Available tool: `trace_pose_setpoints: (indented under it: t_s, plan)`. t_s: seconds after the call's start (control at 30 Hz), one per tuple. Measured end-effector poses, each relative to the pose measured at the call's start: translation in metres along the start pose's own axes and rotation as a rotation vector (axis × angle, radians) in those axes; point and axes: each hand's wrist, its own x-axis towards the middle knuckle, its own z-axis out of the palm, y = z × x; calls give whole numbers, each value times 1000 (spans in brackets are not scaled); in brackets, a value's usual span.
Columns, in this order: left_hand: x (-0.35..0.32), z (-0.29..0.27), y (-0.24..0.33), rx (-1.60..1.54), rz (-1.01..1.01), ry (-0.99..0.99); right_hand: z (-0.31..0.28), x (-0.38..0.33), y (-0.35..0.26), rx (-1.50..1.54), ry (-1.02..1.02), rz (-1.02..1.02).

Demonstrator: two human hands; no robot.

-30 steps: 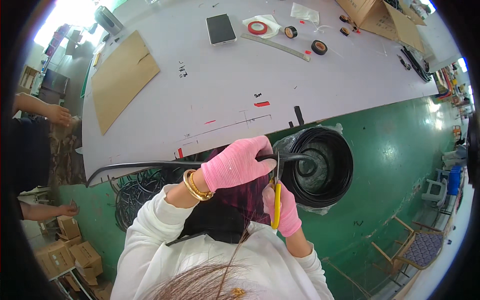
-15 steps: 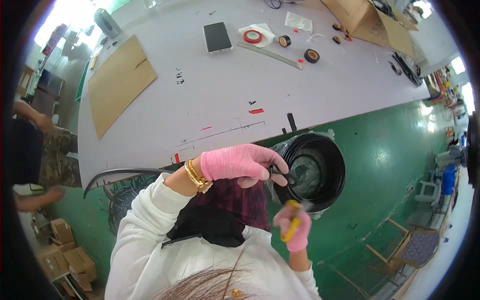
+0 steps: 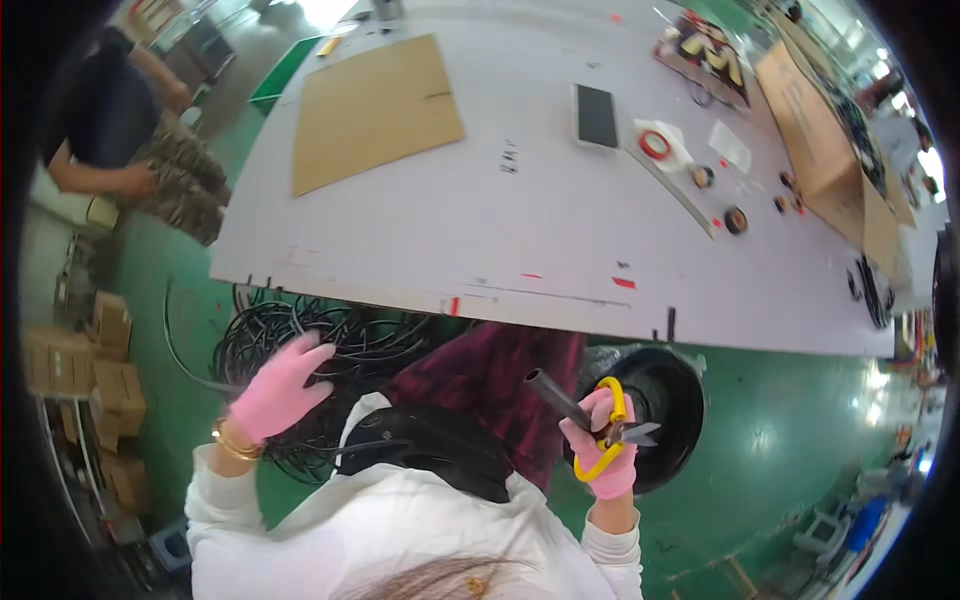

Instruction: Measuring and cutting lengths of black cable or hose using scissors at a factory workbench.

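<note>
1. Head view: I see the right grip (image 3: 605, 445), in a pink glove, closed around a black tube (image 3: 560, 398) and a pair of scissors (image 3: 616, 432).
2. That tube is round and dull, and its free end looks hollow. It is near the desk (image 3: 400, 230), on the person's side of the edge, just left of the coil (image 3: 685, 425).
3. Its long side runs on a slant. The free end points up and left; the other way goes down and right into the glove.
4. Those scissors have two yellow loops, one above the glove and one below. The shiny blades point right.
5. The left grip (image 3: 280, 388), in a pink glove too, has its fingers spread wide beside a pile of cables (image 3: 385, 335), thin, black and bendy. It is blurry, so I can't tell if it touches one.
6. The coil is a fat, black ring.
7. The desk is flat and pale, with a brown cardboard sheet (image 3: 375, 115) on it.
</note>
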Motion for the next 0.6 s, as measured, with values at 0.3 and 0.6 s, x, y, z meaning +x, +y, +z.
trace_pose_setpoints:
  t_s: [0.3, 0.6]
  plan:
    - [47, 8, 47, -1853, -9, -69, 106, 71, -91, 705, 45, 288]
    - [38, 19, -150, -2135, -106, 631, 189, 165, -122, -383, -286, -281]
